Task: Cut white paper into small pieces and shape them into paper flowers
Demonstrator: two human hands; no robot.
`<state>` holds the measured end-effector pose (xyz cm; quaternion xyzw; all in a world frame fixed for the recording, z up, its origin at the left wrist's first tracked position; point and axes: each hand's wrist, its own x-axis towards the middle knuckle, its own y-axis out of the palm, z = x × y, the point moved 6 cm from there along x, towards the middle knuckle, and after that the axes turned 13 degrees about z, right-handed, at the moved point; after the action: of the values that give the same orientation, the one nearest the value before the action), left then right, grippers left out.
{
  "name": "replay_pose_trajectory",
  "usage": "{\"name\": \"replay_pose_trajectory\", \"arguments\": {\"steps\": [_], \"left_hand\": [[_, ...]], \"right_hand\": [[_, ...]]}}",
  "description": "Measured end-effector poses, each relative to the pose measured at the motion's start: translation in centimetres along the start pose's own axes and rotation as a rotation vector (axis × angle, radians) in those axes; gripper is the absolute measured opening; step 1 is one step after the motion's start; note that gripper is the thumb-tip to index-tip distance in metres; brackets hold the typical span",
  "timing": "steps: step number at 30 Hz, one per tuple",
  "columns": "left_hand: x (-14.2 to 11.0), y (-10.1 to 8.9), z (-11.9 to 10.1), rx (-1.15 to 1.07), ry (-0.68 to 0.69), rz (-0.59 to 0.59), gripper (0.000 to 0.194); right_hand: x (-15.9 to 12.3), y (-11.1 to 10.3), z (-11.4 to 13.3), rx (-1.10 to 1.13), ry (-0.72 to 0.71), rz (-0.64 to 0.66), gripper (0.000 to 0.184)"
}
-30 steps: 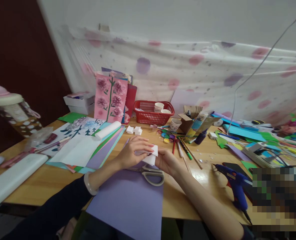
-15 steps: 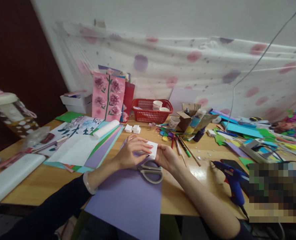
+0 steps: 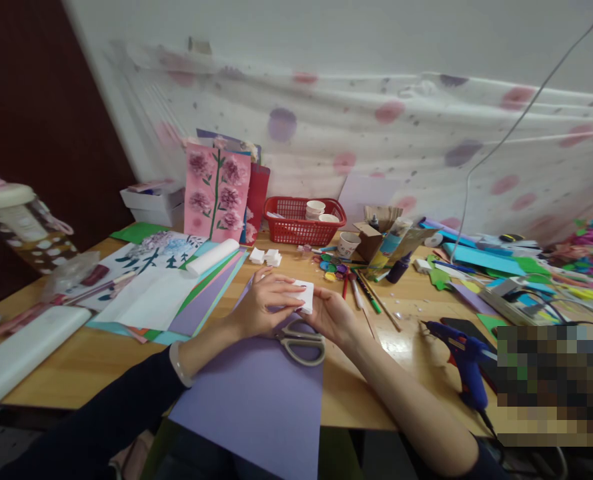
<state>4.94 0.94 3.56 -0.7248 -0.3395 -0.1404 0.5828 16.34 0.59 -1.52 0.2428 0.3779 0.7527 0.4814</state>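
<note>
A small folded piece of white paper (image 3: 305,297) is held between my two hands. My left hand (image 3: 265,303) grips its left side, fingers over the top and thumb below. My right hand (image 3: 333,313) closes on its right edge, the fingertips partly behind the paper. Just below the hands lie scissors (image 3: 303,343) with grey handles, their blades hidden under my left hand. They rest on a sheet of purple paper (image 3: 256,400) that overhangs the table's front edge. Beyond my hands sit two little stacks of white paper squares (image 3: 265,257).
A blue glue gun (image 3: 469,363) lies at the right. Brushes and pens (image 3: 369,293), a paper cup (image 3: 347,245) and a red basket (image 3: 303,230) stand behind. Coloured sheets with a white paper roll (image 3: 213,258) lie left, near a long white object (image 3: 36,353).
Between my hands the white paper has been turned and folded down, now looking smaller and more compact. The view has shifted slightly; both hands stay in about the same place.
</note>
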Motion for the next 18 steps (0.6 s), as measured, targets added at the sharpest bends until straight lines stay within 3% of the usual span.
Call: {"name": "replay_pose_trajectory", "arguments": {"steps": [18], "left_hand": [[-0.2, 0.6, 0.03, 0.076, 0.047, 0.068, 0.014]], "right_hand": [[0.1, 0.2, 0.06, 0.02, 0.021, 0.012, 0.036]]}}
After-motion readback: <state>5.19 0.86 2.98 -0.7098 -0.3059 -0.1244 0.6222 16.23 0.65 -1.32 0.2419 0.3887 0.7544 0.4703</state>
